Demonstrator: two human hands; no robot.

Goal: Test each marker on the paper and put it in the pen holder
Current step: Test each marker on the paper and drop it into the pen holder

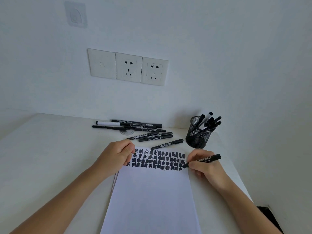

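From the head camera, a white worktop (pixel 50 157) stands against a pale wall with a row of white wall sockets (pixel 128 67) and a clear adhesive hook (pixel 76 15) higher up. A loose heap of black markers (pixel 135 126) lies at the back, most of them lying roughly left to right, and one single black marker (pixel 167 144) lies apart just beyond the top edge of the white sheet of paper (pixel 152 200). The black wire-mesh pen holder (pixel 197 137) stands upright behind the sheet's right corner, with several markers (pixel 209 121) leaning in it.

The right hand (pixel 205 168) pinches a black marker with white print (pixel 205 159). Its long axis runs nearly level, tip to the left on the right end of the black scribble rows (pixel 158 161), rear end up and right. The left hand (pixel 114 156) rests on the sheet's top left corner with fingers curled; whether it holds anything I cannot tell.
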